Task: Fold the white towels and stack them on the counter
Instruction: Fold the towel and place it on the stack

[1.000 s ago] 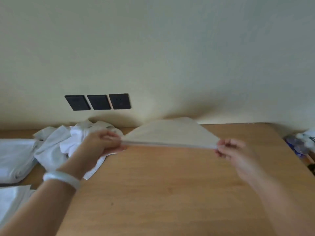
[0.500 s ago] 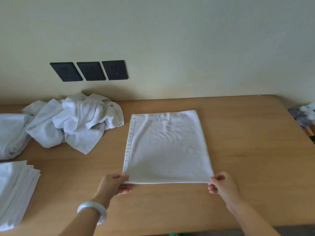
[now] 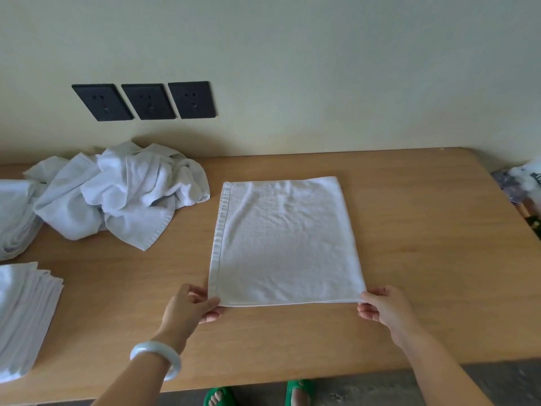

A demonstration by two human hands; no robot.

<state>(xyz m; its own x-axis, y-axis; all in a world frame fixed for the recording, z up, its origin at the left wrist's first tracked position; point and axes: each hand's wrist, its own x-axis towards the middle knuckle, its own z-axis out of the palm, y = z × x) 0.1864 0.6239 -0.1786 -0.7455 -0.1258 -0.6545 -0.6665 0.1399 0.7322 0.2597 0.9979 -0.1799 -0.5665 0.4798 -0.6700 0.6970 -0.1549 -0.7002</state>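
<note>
A white towel point(image 3: 285, 241), folded into a flat rectangle, lies on the wooden counter point(image 3: 424, 259) in front of me. My left hand point(image 3: 190, 307) pinches its near left corner, and my right hand point(image 3: 383, 310) pinches its near right corner. A stack of folded white towels point(image 3: 26, 315) sits at the left edge of the counter. A crumpled heap of unfolded white towels point(image 3: 123, 191) lies at the back left, near the wall.
Three black wall sockets point(image 3: 146, 101) are set above the heap. More white cloth point(image 3: 14, 215) lies at the far left. A plastic bag with items point(image 3: 524, 186) sits past the counter's right end. The counter's front edge runs just behind my wrists.
One second ago both hands held the towel up in the air, stretched between them. It has come down flat onto the counter, and both hands still pinch its near corners.
</note>
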